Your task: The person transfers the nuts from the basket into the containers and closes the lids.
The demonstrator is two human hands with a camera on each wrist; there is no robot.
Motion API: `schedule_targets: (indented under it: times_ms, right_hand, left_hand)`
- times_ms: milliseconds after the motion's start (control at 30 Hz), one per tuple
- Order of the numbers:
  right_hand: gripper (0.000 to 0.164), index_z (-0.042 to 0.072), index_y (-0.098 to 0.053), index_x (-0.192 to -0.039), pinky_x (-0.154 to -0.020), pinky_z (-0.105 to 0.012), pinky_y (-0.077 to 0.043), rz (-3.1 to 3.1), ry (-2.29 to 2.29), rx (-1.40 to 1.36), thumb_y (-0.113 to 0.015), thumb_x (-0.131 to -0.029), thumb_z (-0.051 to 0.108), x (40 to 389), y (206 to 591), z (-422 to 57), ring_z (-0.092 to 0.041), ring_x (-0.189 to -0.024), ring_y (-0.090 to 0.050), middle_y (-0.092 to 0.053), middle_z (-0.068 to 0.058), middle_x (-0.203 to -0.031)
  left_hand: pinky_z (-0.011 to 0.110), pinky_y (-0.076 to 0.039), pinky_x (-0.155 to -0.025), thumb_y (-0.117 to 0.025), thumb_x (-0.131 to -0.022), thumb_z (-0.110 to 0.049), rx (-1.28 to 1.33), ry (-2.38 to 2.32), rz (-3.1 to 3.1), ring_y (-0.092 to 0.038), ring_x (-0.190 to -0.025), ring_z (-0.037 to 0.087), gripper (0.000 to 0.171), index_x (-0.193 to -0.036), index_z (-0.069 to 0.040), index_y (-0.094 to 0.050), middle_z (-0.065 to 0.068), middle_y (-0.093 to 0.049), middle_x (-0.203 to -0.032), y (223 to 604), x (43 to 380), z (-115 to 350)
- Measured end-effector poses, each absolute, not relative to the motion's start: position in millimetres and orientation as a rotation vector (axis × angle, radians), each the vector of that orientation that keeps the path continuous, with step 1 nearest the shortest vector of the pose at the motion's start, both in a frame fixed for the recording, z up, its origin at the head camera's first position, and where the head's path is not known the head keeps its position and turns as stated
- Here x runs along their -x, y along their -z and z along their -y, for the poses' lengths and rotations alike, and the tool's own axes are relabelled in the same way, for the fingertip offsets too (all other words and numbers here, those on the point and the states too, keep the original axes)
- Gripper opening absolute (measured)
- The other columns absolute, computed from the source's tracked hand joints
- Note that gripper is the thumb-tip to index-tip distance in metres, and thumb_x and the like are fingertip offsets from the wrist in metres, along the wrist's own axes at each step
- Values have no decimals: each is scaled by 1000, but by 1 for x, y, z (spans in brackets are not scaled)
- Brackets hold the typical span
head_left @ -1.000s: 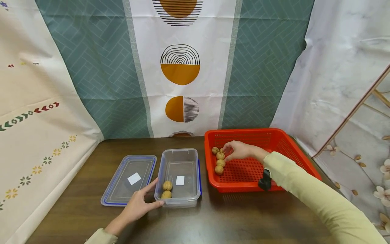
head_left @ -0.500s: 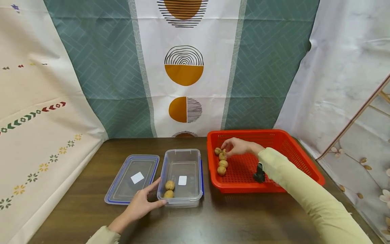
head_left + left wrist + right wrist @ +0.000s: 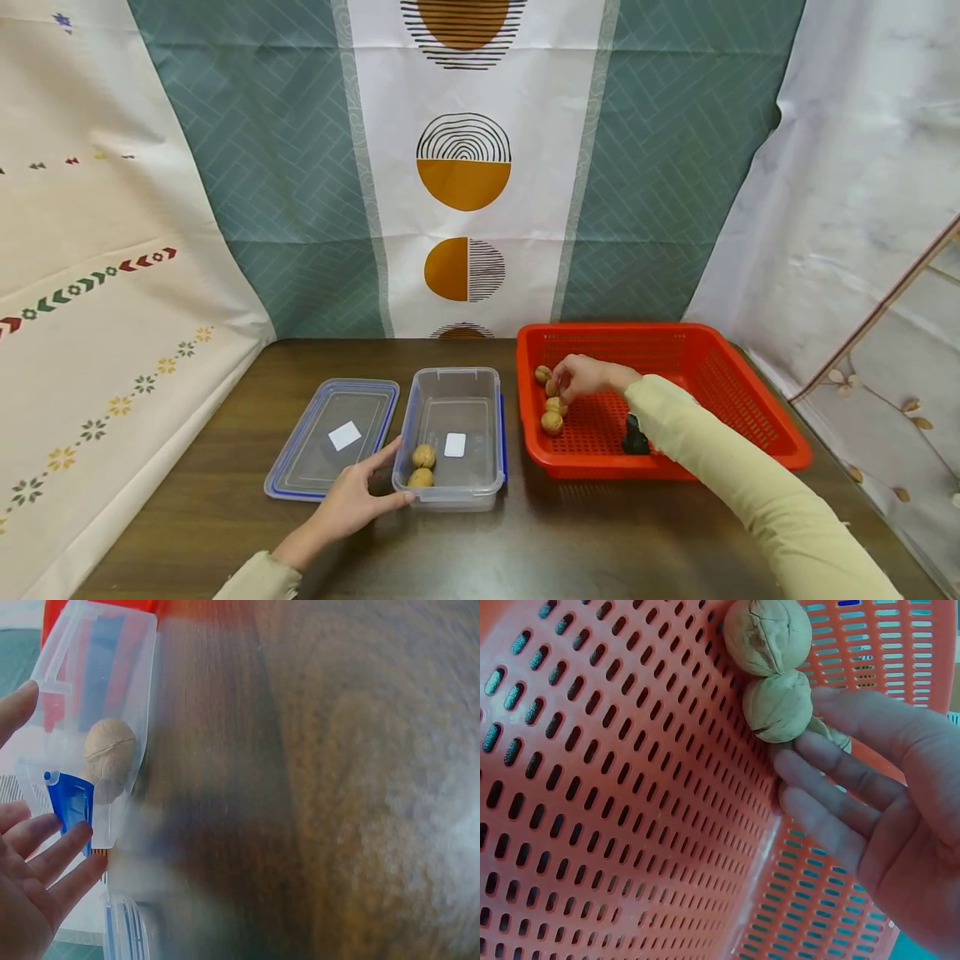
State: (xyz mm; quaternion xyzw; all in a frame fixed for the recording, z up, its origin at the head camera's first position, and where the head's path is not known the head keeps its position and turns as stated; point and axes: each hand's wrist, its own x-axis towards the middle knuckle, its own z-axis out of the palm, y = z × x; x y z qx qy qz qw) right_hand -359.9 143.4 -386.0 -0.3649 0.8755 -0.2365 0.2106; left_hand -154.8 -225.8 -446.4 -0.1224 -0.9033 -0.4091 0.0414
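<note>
Right hand (image 3: 588,377): thumb and fingers part-bent, modest gap, either side of a walnut (image 3: 832,736) that shows only in part; can't tell if it's actually gripped. That nut sits inside the red basket (image 3: 592,463), by the basket's left wall, in line with the other walnuts (image 3: 552,423). Neighbours look tight together, so I'd seat thumb and fingertips low on opposite sides of one shell, then lift straight up; a high pinch probably rolls it. Left hand (image 3: 352,500) lies nearly straight-fingered against the plastic container (image 3: 472,417), on the side away from the basket; light pressure should be enough. Container, two nuts (image 3: 423,456) inside, stands just left of the basket; lid (image 3: 315,450) farther left.
</note>
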Motion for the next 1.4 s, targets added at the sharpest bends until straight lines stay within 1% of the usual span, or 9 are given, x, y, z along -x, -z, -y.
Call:
schedule_targets:
  times_ms: [167,267,433,567,700,900,1100,1200,1400]
  right_hand:
    - [20,0,-68,-93,-61,-22,-50,-2458,596,1018,-68,-73,-1,361,388,-143,-7,-65,-54,-66,-1,-80]
    - [20,0,-68,-94,-59,-26,-52,-2438,592,994,-68,-74,0,362,388,-143,-9,-63,-55,-67,-3,-81]
    - [21,-1,-67,-95,-55,-33,-52,-2377,657,863,-70,-74,2,361,390,-144,-13,-57,-55,-65,-3,-74]
    - [23,-2,-66,-96,-54,-31,-52,-2340,698,802,-70,-74,2,361,392,-143,-10,-57,-55,-62,0,-68]
    - [24,-4,-66,-96,-54,-28,-52,-2317,737,801,-70,-73,1,361,395,-143,-8,-58,-55,-63,-1,-69]
    - [21,-4,-65,-93,-54,-23,-49,-2270,779,776,-68,-72,-2,364,397,-144,-8,-59,-52,-62,-1,-68]
    - [22,-3,-65,-94,-57,-26,-52,-2294,755,792,-65,-72,-3,362,394,-145,-10,-61,-54,-64,-5,-74]
    - [25,-3,-65,-97,-60,-28,-53,-2317,752,773,-66,-73,-2,363,389,-148,-11,-63,-57,-66,-6,-76]
    - [29,-6,-64,-101,-64,-30,-54,-2338,811,783,-68,-73,0,362,376,-154,-13,-66,-62,-68,-9,-78]
  left_hand:
    - [47,-46,-86,-74,-73,-37,372,1261,2768,-55,-109,30,77,-137,-11,-41,16,-50,-129,446,156,224]
    - [46,-47,-86,-75,-72,-37,368,1258,2766,-55,-109,30,77,-137,-11,-42,16,-51,-129,446,156,224]
    - [46,-46,-86,-74,-73,-37,364,1268,2769,-54,-110,31,77,-137,-10,-41,17,-49,-130,446,158,223]
    - [47,-46,-87,-74,-73,-37,371,1283,2763,-53,-111,31,77,-137,-10,-41,16,-47,-132,446,158,222]
    - [46,-46,-87,-74,-73,-37,370,1282,2756,-53,-112,30,76,-137,-11,-42,15,-47,-132,446,158,222]
    - [47,-45,-88,-74,-73,-38,376,1295,2759,-51,-113,30,76,-137,-12,-42,14,-45,-134,447,158,222]
    - [46,-46,-87,-74,-73,-37,367,1295,2754,-53,-112,30,76,-137,-11,-42,15,-47,-133,445,156,222]
    - [46,-46,-87,-74,-73,-36,370,1283,2761,-53,-112,31,76,-137,-9,-41,16,-46,-133,445,157,222]
    - [46,-46,-86,-74,-74,-36,386,1282,2754,-54,-111,31,76,-137,-8,-41,17,-47,-132,446,158,222]
